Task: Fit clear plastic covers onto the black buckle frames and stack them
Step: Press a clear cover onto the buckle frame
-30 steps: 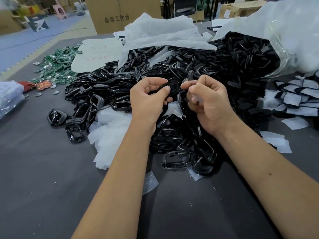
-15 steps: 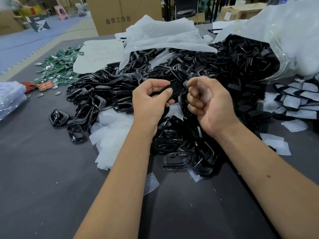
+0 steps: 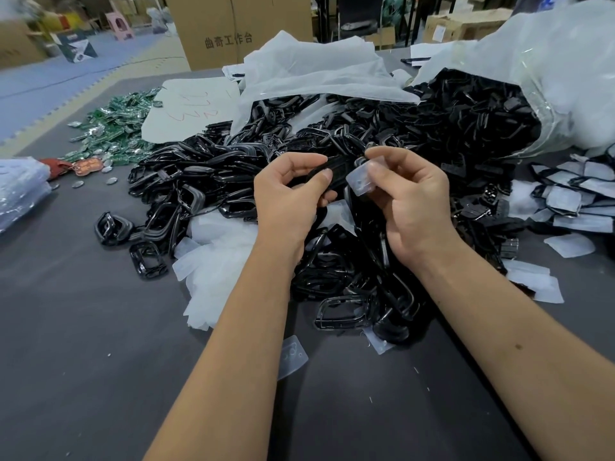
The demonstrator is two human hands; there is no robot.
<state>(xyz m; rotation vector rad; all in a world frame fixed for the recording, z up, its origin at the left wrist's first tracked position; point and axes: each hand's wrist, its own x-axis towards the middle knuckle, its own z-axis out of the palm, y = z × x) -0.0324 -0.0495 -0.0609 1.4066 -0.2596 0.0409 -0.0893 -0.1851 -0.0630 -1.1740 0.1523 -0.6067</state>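
Observation:
My left hand (image 3: 289, 197) grips a black buckle frame (image 3: 336, 168) between thumb and fingers, held above a big heap of black frames (image 3: 349, 261). My right hand (image 3: 412, 201) pinches a small clear plastic cover (image 3: 361, 179) right beside the frame's right end. Loose clear covers (image 3: 219, 264) lie in a pile under my left wrist. Fitted frames with covers (image 3: 572, 194) lie spread at the right edge.
A clear bag full of black frames (image 3: 549, 78) lies open at the back right on the dark grey table (image 3: 83, 361). Green pieces (image 3: 116, 128) and a white sheet (image 3: 193, 111) sit at the back left, plastic packets (image 3: 16, 191) at the far left. A cardboard box (image 3: 233, 28) stands behind.
My right hand has uncurled its fingers and brought the clear cover out into view, next to the frame. Both hands sit a little higher over the heap.

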